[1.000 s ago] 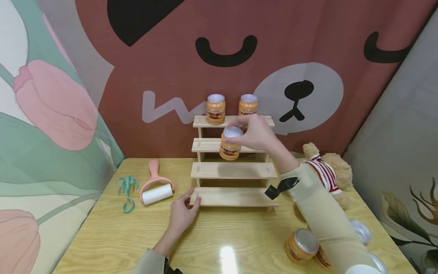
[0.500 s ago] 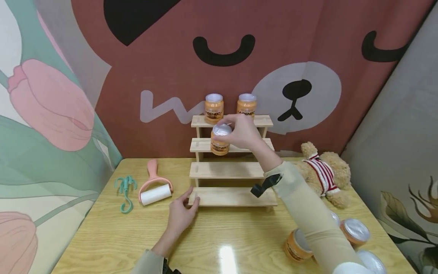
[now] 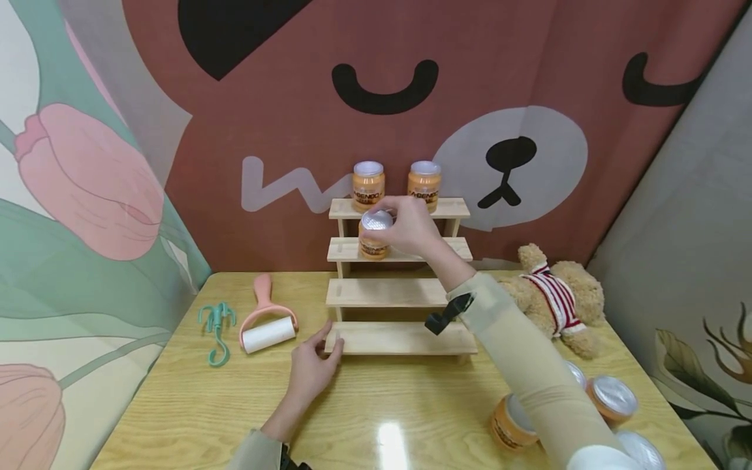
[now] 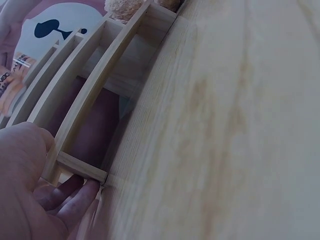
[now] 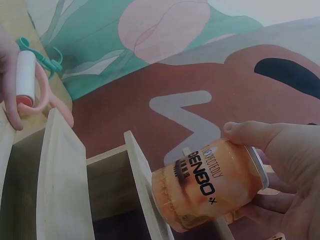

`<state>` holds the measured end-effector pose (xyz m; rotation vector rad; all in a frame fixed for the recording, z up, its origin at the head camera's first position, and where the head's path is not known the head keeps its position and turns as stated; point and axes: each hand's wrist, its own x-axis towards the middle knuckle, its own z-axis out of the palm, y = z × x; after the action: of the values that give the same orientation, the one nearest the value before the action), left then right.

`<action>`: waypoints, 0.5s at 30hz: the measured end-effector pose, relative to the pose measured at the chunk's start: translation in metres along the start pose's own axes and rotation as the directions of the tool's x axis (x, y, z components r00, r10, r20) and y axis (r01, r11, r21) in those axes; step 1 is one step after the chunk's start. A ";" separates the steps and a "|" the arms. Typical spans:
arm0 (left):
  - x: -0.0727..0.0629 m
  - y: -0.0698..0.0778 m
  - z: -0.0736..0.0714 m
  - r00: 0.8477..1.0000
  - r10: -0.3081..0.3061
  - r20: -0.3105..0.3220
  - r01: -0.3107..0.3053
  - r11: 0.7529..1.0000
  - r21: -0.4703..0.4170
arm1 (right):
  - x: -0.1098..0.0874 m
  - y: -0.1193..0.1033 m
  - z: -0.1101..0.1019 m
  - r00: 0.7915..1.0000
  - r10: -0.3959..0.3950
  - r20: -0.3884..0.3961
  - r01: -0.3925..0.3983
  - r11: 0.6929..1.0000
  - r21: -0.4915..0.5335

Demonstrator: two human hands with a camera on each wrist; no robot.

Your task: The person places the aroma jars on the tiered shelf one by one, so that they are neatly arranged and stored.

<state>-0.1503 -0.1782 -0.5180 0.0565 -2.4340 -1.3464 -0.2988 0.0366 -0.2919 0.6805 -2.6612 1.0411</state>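
Note:
A four-tier wooden step shelf (image 3: 405,338) stands on the table. My right hand (image 3: 411,227) grips an orange can (image 5: 210,185) with a silver lid near its top. The can is upright at the left part of the second tier from the top; its base looks to be on or just over the board. Two similar cans, a left can (image 3: 368,186) and a right can (image 3: 424,185), stand on the top tier. My left hand (image 3: 314,365) holds the left end of the lowest tier, its fingers (image 4: 80,200) against the side support.
Several more orange cans (image 3: 612,399) stand at the front right, partly behind the right sleeve. A teddy bear (image 3: 555,297) in a striped shirt lies at the back right. Left of the shelf lie a pink-handled lint roller (image 3: 269,335) and a green hook (image 3: 217,329).
My right hand has carried the can leftward and down to the second tier's left part. The left hand keeps its hold on the shelf.

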 end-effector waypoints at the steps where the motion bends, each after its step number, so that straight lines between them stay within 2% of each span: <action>1: 0.000 0.000 0.000 1.000 0.001 0.000 -0.001 1.000 0.001 | 0.001 0.000 0.001 1.000 -0.004 -0.002 0.004 1.000 0.002; 15: 0.001 -0.001 0.001 1.000 0.014 -0.001 -0.014 1.000 0.002 | 0.008 -0.001 0.013 0.999 -0.034 -0.008 0.034 0.999 0.005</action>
<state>-0.1513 -0.1785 -0.5189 0.0410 -2.4310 -1.3378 -0.3056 0.0244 -0.2979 0.7181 -2.6314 1.0406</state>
